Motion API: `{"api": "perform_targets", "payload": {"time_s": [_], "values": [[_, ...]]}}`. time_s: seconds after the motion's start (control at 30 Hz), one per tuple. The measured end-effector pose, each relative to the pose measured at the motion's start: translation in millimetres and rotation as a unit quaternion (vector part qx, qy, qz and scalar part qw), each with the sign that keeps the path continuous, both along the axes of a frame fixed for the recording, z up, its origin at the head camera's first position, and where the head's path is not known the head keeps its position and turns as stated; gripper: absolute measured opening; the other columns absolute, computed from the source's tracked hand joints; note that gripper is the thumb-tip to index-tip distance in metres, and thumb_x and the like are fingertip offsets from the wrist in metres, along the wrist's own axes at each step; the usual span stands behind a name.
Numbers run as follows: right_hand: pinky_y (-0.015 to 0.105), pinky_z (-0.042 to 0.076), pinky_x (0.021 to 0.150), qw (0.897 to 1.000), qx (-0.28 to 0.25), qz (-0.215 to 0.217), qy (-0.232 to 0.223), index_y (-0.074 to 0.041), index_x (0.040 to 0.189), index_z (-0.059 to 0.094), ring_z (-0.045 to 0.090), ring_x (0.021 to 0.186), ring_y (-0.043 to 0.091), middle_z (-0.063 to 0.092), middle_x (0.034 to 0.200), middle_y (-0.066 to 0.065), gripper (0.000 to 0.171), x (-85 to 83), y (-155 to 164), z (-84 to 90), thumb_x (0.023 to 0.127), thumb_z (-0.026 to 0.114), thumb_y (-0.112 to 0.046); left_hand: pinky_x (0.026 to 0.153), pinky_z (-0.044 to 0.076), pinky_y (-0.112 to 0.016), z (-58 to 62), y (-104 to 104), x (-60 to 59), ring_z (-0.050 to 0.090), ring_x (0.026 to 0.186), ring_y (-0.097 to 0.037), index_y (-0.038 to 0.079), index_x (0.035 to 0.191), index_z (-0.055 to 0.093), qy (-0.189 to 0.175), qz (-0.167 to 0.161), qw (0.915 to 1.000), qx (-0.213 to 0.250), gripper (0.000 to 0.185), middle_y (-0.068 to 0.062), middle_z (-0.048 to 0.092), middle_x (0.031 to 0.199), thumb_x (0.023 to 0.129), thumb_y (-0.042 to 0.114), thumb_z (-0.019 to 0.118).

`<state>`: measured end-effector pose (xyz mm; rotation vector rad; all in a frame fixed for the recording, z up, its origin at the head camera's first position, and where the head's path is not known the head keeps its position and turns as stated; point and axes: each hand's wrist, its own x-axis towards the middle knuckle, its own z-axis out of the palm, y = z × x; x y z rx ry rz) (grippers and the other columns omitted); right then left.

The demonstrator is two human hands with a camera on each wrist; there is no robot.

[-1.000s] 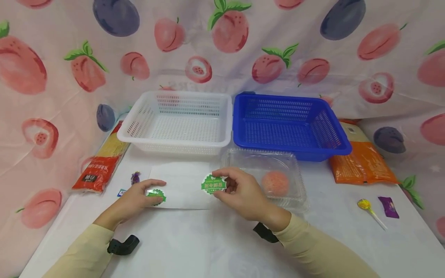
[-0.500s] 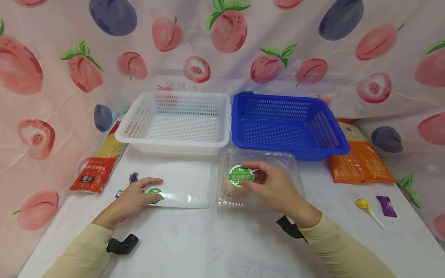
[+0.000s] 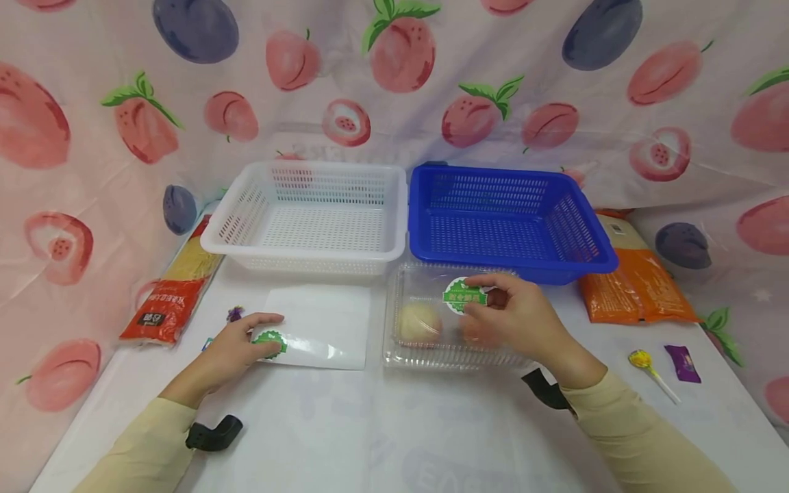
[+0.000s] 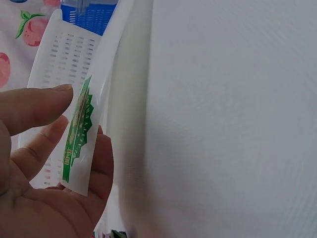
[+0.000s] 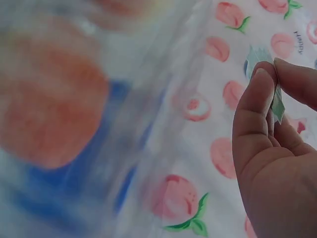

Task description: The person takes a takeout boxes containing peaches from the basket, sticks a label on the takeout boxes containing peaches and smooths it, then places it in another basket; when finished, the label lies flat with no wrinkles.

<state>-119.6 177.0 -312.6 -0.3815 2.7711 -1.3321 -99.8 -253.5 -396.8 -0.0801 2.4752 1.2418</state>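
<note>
My right hand (image 3: 533,325) pinches a round green-and-white sticker (image 3: 457,296) between thumb and forefinger, above a closed clear plastic box (image 3: 444,357). Through its lid show a pale yellow round fruit (image 3: 420,324) and a pinkish one (image 3: 473,333), partly behind the fingers. In the right wrist view the held sticker (image 5: 278,101) is seen nearly edge-on. On the left, my left hand (image 3: 224,352) holds the end of a white backing sheet (image 3: 333,329), its thumb over another green sticker (image 3: 269,342). The left wrist view shows the sheet (image 4: 84,168) between thumb and fingers, bent upward.
A white basket (image 3: 308,257) and a blue basket (image 3: 511,263) stand side by side behind. Red-and-yellow (image 3: 163,311) and orange (image 3: 641,298) packets flank them. A yellow lollipop (image 3: 641,360) and a purple-wrapped sweet (image 3: 682,363) lie right; another purple sweet (image 3: 235,313) lies left.
My right hand has carried the sticker rightward from beside the sheet to over the clear box, uncovering the pale fruit. The left hand keeps its hold on the sheet.
</note>
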Motion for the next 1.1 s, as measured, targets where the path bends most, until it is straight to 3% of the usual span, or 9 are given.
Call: {"api": "perform_targets", "payload": {"time_s": [0.37,0.47,0.83,1.1], "values": [[0.024,0.047,0.054,0.999,0.038,0.008,-0.016,-0.003,0.123,0.068,0.056,0.078,0.024,0.062,0.090,0.009,0.034,-15.6,11.7,-14.1,0.091,0.074,-0.013,0.105,0.039,-0.059,-0.8,-0.1,0.4,0.039,0.135,-0.049,0.000,0.146,0.048,0.009,-0.006,0.9999,0.004,0.060,-0.031,0.033,0.153,0.094,0.022,0.070],[0.024,0.048,0.057,0.998,0.052,0.012,-0.026,-0.003,0.124,0.067,0.056,0.081,0.024,0.063,0.094,0.009,0.035,-18.5,11.5,-15.8,0.091,0.073,-0.014,0.105,0.038,-0.060,-1.5,0.5,0.3,0.036,0.136,-0.051,0.001,0.145,0.048,0.010,-0.007,0.9999,-0.004,0.059,-0.032,0.032,0.153,0.095,0.022,0.069],[0.026,0.052,0.061,0.996,0.065,0.037,-0.046,-0.001,0.125,0.067,0.060,0.085,0.023,0.067,0.099,0.010,0.036,-28.6,9.7,-17.7,0.091,0.072,-0.012,0.101,0.044,-0.059,-3.0,1.0,-1.0,0.046,0.128,-0.044,0.003,0.145,0.049,0.009,-0.010,0.9996,-0.027,0.058,-0.031,0.038,0.150,0.095,0.023,0.069],[0.031,0.053,0.066,0.993,0.095,0.053,-0.037,-0.003,0.126,0.068,0.064,0.088,0.023,0.069,0.100,0.011,0.037,-34.4,6.9,-20.6,0.090,0.072,-0.012,0.099,0.044,-0.060,-4.1,0.9,-2.7,0.046,0.123,-0.044,0.003,0.145,0.049,0.011,-0.014,0.9991,-0.037,0.058,-0.031,0.040,0.148,0.095,0.024,0.069]]}}
